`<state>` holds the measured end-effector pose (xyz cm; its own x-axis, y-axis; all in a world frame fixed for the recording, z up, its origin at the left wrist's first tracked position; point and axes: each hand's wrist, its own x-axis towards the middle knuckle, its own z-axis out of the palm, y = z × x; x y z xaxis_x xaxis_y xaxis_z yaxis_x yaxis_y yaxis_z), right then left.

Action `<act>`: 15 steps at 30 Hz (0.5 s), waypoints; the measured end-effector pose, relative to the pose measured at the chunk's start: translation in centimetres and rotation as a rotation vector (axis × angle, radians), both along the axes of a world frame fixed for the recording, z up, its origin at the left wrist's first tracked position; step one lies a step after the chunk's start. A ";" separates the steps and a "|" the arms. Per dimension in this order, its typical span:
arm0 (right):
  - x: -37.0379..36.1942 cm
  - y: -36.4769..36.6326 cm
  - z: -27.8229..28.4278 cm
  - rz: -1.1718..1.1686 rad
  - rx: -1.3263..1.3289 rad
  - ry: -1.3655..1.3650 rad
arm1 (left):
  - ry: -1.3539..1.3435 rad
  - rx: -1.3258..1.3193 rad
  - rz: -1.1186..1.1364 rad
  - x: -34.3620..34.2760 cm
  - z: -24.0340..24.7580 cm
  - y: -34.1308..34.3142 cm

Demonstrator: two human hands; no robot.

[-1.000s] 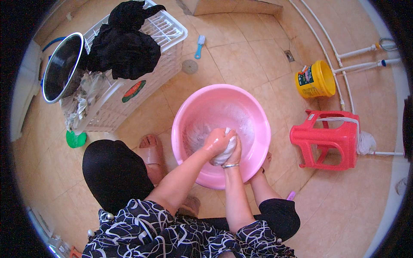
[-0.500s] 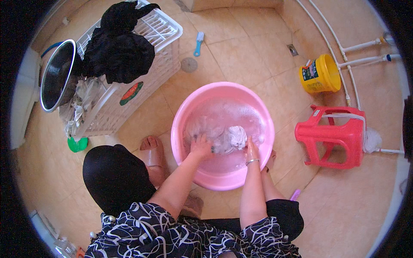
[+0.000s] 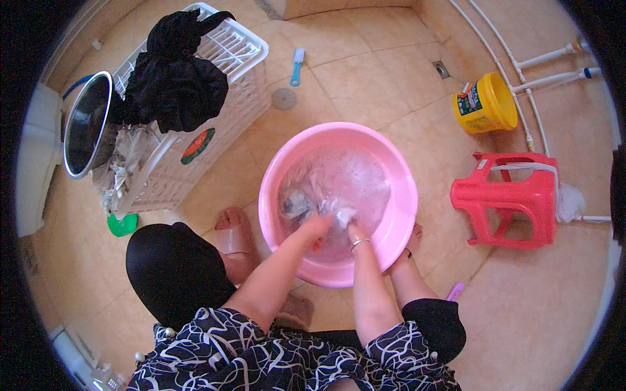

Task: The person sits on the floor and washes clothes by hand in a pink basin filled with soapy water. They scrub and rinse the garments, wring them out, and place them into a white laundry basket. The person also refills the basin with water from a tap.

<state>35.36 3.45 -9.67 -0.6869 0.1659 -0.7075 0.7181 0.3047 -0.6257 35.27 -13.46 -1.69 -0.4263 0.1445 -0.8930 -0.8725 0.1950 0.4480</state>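
Between my feet a round pink basin holds cloudy, sudsy water. Wet white cloth is bunched in its near half, and paler folds of cloth lie in the water to the left. My left hand is closed on the left side of the bunch, its fingers curled and partly blurred. From the right, my right hand, with a bracelet at the wrist, grips the same cloth; its fingertips are hidden in suds and fabric.
A white plastic basket rack at left bears black cloth and a metal bowl. At right are a red stool, a yellow bucket and white wall pipes. A blue brush lies on the tiles beyond the basin.
My right hand has moved left and nearer with the white cloth. My left hand, spread in the water before, has come right and closed on it. The view has shifted slightly.
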 end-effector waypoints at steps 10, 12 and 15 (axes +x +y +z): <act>0.7 -11.8 12.1 0.352 0.036 0.567 | -0.005 1.016 0.929 0.4 -5.5 -3.0; -0.3 -9.9 11.5 0.365 0.272 0.571 | 0.123 0.708 0.931 -0.2 -2.5 -1.2; -2.0 -4.4 9.3 0.449 0.644 0.278 | 0.274 0.196 0.386 -2.1 5.4 0.0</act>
<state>33.40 -0.91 -0.37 -0.9201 0.1485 -0.3625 0.2877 0.8842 -0.3681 33.18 -13.46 3.74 -0.6965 0.0841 -0.7126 -0.7095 -0.2290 0.6664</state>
